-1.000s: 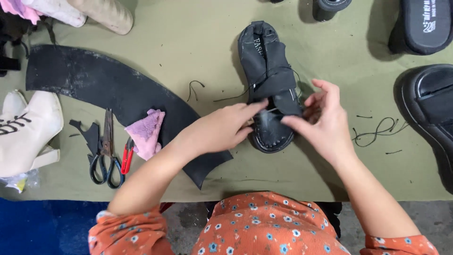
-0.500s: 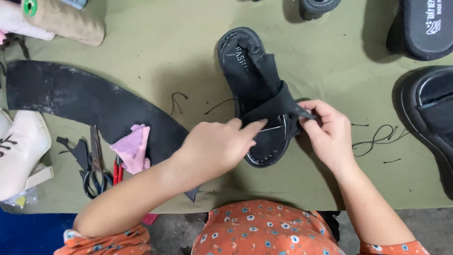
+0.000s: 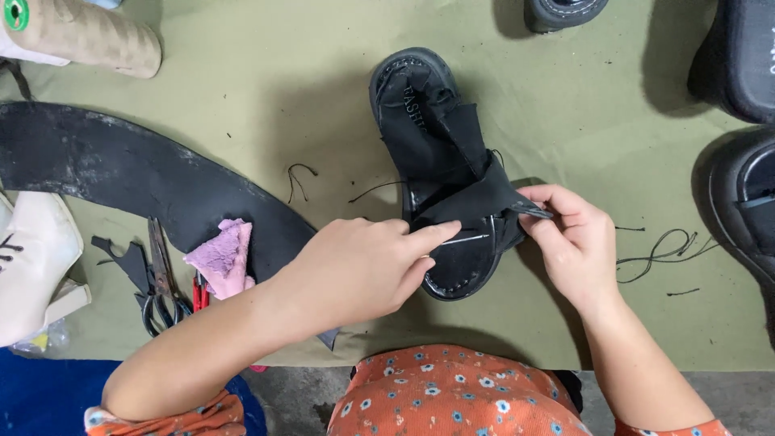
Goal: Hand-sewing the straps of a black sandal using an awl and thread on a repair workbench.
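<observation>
1. At the far left edge, a white lace-up shoe (image 3: 28, 266) lies on its side on the green table cloth (image 3: 242, 89), and a cardboard thread cone (image 3: 81, 36) rests above it near the top corner.
2. Next comes a long curved piece of black sheet material (image 3: 137, 173). Just below its curve lie scissors (image 3: 161, 278) and a pink cloth scrap (image 3: 222, 258).
3. Then comes the left hand (image 3: 355, 266). Its fingers (image 3: 420, 240) are pressed together around a thin metal needle (image 3: 467, 239), which points to the right at the strap.
4. In the middle of the cloth lies the black sandal (image 3: 428, 129), toe away from the person, heel close to the body. Its wide black strap (image 3: 476, 198) crosses the insole.
5. The right hand (image 3: 577, 246) pinches the outer end of the strap between thumb and fingertips and keeps it stretched over the edge of the sole.
6. To do this stitch well, I think the needle should go in straight, close to the strap edge, while the right hand holds the strap flat and tight, with fingertips out of the needle's way.
7. Further right, loose black thread (image 3: 662, 246) lies on the cloth, and other black sandals (image 3: 743, 202) are at the right edge.
</observation>
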